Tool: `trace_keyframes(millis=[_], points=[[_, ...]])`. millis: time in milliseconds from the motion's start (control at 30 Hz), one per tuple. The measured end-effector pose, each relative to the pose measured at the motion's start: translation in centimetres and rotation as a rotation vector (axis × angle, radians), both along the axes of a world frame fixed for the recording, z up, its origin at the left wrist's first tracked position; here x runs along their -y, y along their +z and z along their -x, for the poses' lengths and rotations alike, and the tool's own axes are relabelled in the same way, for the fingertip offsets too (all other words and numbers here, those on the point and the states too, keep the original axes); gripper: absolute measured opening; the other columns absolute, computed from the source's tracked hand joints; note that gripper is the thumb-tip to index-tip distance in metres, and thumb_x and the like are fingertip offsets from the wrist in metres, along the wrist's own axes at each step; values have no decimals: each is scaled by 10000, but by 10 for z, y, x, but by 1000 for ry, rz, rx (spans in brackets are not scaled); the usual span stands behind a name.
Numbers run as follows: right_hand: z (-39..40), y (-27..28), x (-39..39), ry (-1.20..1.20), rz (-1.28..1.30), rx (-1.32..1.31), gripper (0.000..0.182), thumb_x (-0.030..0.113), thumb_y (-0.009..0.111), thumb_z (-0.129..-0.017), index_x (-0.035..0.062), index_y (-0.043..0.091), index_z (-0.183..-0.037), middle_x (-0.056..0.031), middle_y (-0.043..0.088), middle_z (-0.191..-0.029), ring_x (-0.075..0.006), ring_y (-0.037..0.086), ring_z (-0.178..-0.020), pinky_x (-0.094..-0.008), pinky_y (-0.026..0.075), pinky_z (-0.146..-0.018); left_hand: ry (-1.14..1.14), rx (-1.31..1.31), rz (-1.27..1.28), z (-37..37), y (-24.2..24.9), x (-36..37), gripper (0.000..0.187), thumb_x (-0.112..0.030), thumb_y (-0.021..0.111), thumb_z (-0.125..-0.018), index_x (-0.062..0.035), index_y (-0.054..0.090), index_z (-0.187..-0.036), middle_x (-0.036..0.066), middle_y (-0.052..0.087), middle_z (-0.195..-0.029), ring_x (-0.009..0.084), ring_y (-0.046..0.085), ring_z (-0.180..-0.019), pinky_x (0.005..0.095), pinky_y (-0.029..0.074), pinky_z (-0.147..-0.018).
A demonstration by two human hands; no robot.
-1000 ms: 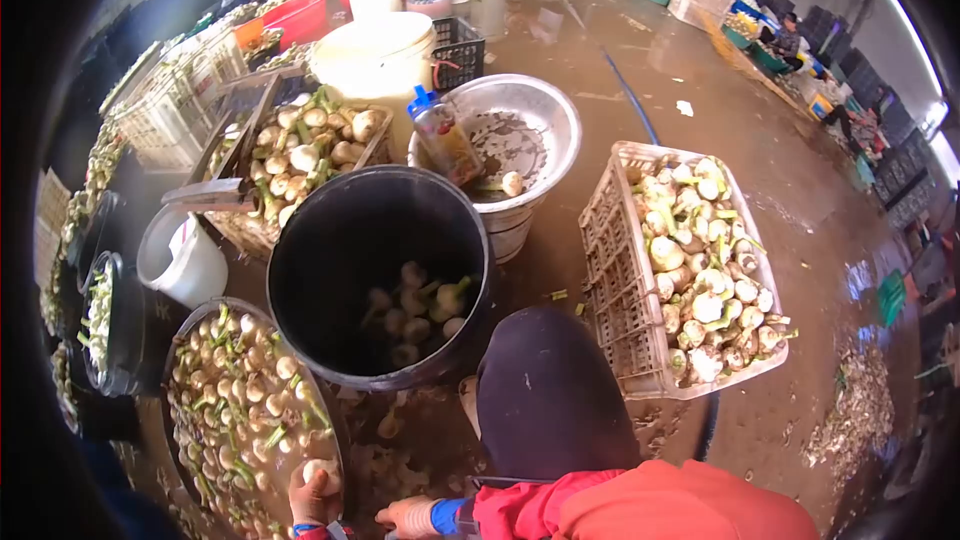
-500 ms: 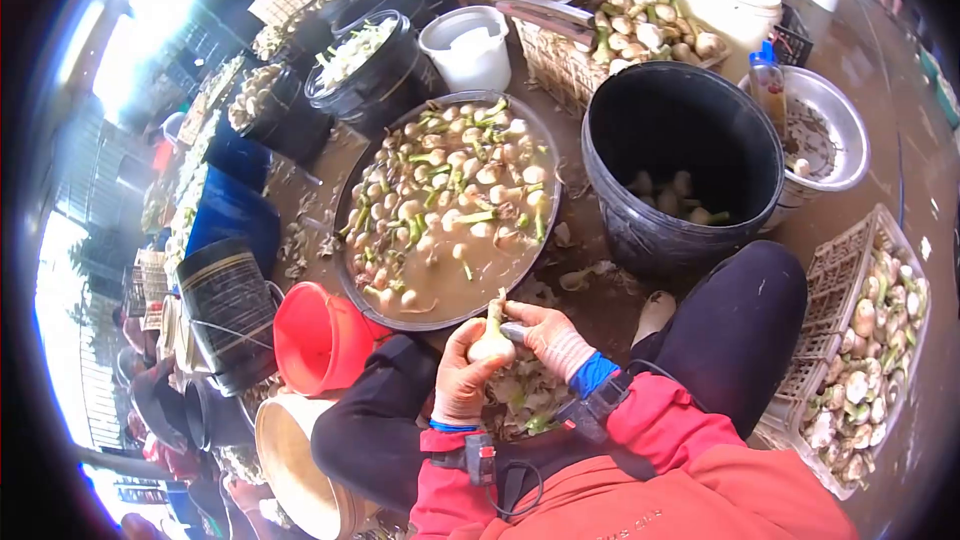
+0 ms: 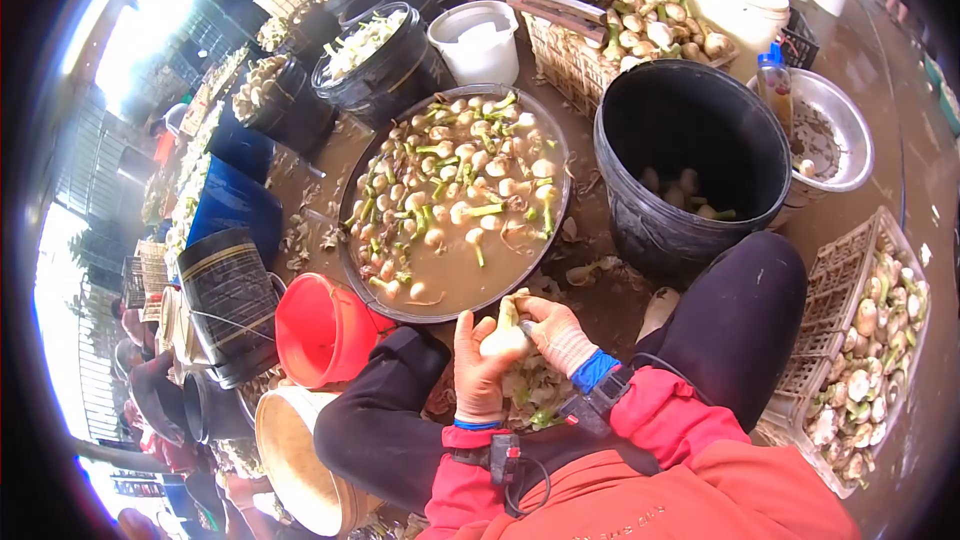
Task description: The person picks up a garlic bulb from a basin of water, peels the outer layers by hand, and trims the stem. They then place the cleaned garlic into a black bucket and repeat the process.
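Observation:
A pale garlic bulb (image 3: 505, 342) with a short green stem rests in my left hand (image 3: 478, 370), its fingers and thumb around the bulb's lower side. My right hand (image 3: 560, 333) is closed at the bulb's right side, its fingertips by the stem. From its grip shows the grey tip of a small knife (image 3: 527, 327); the rest is hidden by the fingers. Just beyond my hands, a wide dark tub (image 3: 452, 318) holds muddy water and many floating bulbs with cut green stems. Pale peelings (image 3: 535, 390) lie below my hands, between my legs.
A tall black bucket (image 3: 640, 210) with several bulbs inside stands ahead right. Crates of bulbs (image 3: 800, 370) sit at right and at the back. A red bucket (image 3: 318, 335) and a cream bucket (image 3: 290, 460) are at left. A metal basin (image 3: 850, 140) with a bottle stands far right.
Both hands have shifted slightly right with the bulb. The left fingers have spread more, and the bulb has turned in the hand. My right fingers have moved up toward the stem.

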State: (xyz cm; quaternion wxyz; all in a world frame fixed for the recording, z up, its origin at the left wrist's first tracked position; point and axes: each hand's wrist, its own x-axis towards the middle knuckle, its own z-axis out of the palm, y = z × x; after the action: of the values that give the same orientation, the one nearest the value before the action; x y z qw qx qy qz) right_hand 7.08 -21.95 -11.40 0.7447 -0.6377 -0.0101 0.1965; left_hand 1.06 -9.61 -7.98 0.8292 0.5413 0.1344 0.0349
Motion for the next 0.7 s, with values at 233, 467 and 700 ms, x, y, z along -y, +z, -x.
trace_keyframes(millis=[233, 467, 700], points=[[7, -8, -11, -126, -72, 157, 343, -14, 565, -826, 43, 581, -1164, -57, 647, -1014, -149, 587, -934, -253, 443, -841, 151, -185, 735, -5, -8, -17, 333, -356, 535, -845, -188, 555, -1132, 51, 602, -1125, 259, 575, -971, 390, 491, -685], [4, -5, -1, -38, -380, -434, 254, 122, 633, -843, 47, 605, -1084, 2, 621, -882, -100, 554, -783, -255, 457, -712, -86, 12, -235, 3, -15, 0, 699, -102, 734, -743, -73, 345, -1324, 78, 506, -1114, 171, 521, -971, 307, 460, -849], [13, 12, -1, -127, -575, -338, 333, 1, 624, -820, 12, 581, -1149, -27, 632, -1003, -136, 583, -907, -256, 465, -815, 50, -17, 35, 5, -1, 4, 584, -348, 678, -805, -82, 423, -1258, 60, 545, -1056, 209, 574, -885, 312, 505, -747]])
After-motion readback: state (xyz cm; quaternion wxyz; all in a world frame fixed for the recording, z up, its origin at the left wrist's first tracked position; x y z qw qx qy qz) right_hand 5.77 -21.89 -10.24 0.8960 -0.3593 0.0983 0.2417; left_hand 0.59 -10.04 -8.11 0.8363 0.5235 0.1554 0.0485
